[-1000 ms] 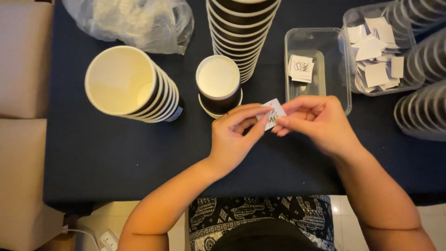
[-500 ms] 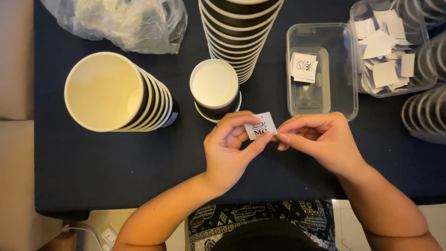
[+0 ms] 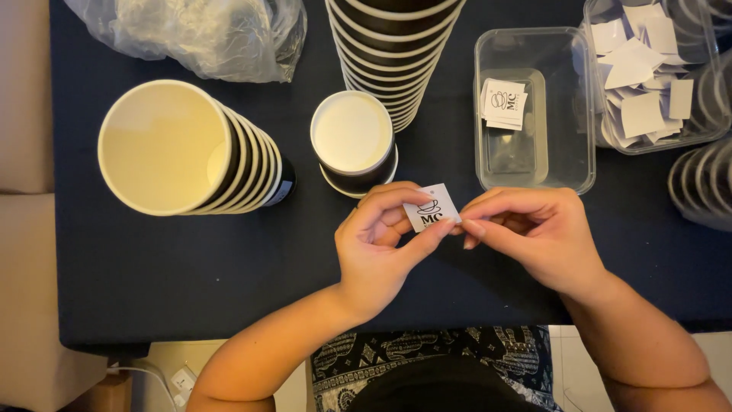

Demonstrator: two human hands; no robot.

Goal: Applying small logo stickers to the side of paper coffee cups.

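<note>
My left hand [image 3: 379,248] and my right hand [image 3: 534,236] meet over the dark table, both pinching a small white square sticker [image 3: 431,207] with a black printed mark. The left thumb and fingers hold its lower left part; the right fingertips grip its right edge. Just above the hands a single black paper cup [image 3: 352,143] with a white inside stands upright on the table.
A stack of black striped cups [image 3: 183,149] lies on its side at the left, another tall stack [image 3: 393,53] at the top centre. A clear tub [image 3: 534,107] holds a few stickers; a second tub [image 3: 648,76] holds several white squares. A plastic bag [image 3: 198,30] lies top left.
The sticker has turned from tilted and partly hidden to flat and facing up between both hands. The hands have stayed near the table's front, and the view has drifted slightly.
</note>
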